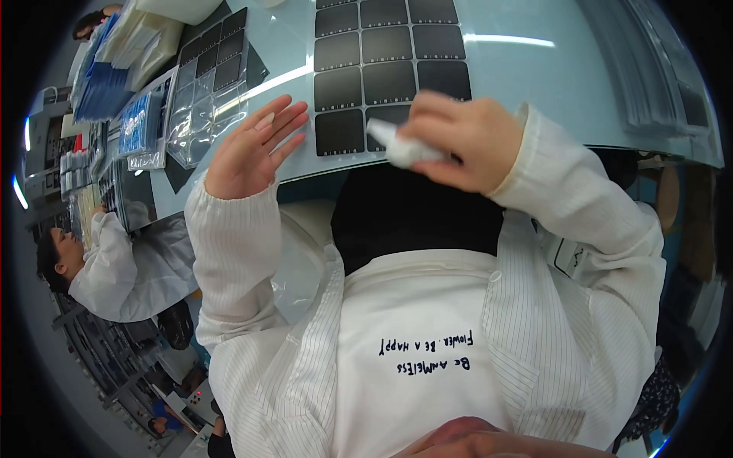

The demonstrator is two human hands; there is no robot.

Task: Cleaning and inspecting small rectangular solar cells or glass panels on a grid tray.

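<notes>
White bottle [408, 153], smooth and opaque, narrowing to a tapered nozzle [380, 131] pointing up and left; gripped in the curled fingers of the right hand [469, 141], above the near edge of the glossy surface [527, 84], close to the lowest row of dark square panels [338, 85]. Left hand [246, 149] open, fingers extended, near that same edge. Room for moving between panels and layered sheets [645, 69] at right.
</notes>
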